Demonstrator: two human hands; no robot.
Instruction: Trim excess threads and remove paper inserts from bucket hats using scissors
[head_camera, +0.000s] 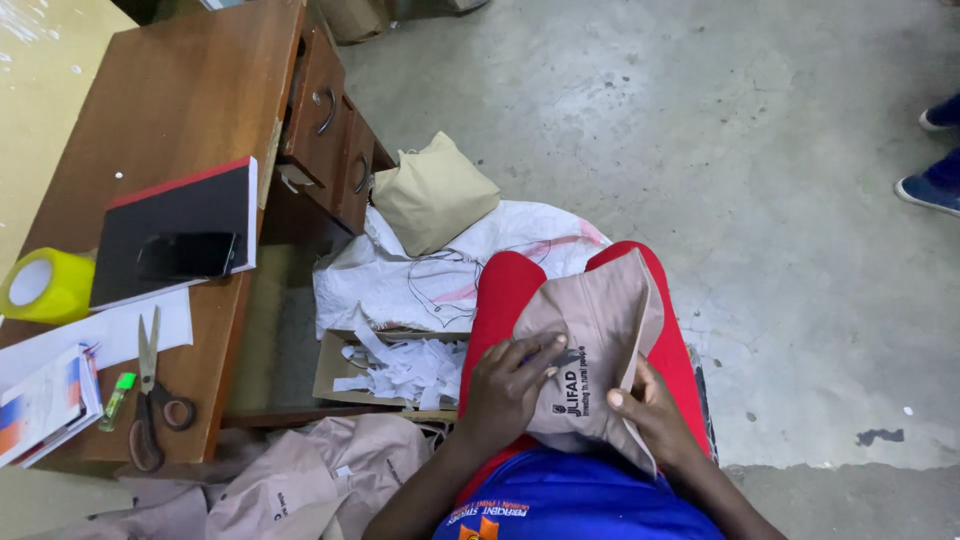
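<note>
From the head view, I had one tan cloth piece (600, 330) spread over my lap, resting on my red-clad thighs so both hands could work it without it sliding. My left hand (505, 385) lay flat on its left part, fingers together and pressed down beside the dark printing, pinning the cloth rather than gripping it. My right hand (650, 415) held the lower right edge, thumb on top and the other fingers tucked beneath, clamped on the fold so the edge stayed turned. To my left stood one wooden desk (190, 90) with two drawer handles showing. Near its front edge lay one pair of scissors (150, 395), blades pointing away from me, within reach, and just beside them one green marker (115, 398). At the desk's left edge sat one yellow tape roll (45, 285), and one black book (180, 235) with one phone (188, 256) lying on top of it. On the floor between desk and lap sat one open box (345, 370) holding white paper scraps (405, 370), too many to count, and behind it one white sack (450, 265) with one folded beige cloth (432, 195) on it. More tan cloth (300, 480) was heaped by my left knee; I could not tell how many pieces. Two blue shoes (935, 150) of another person showed at the right.
</note>
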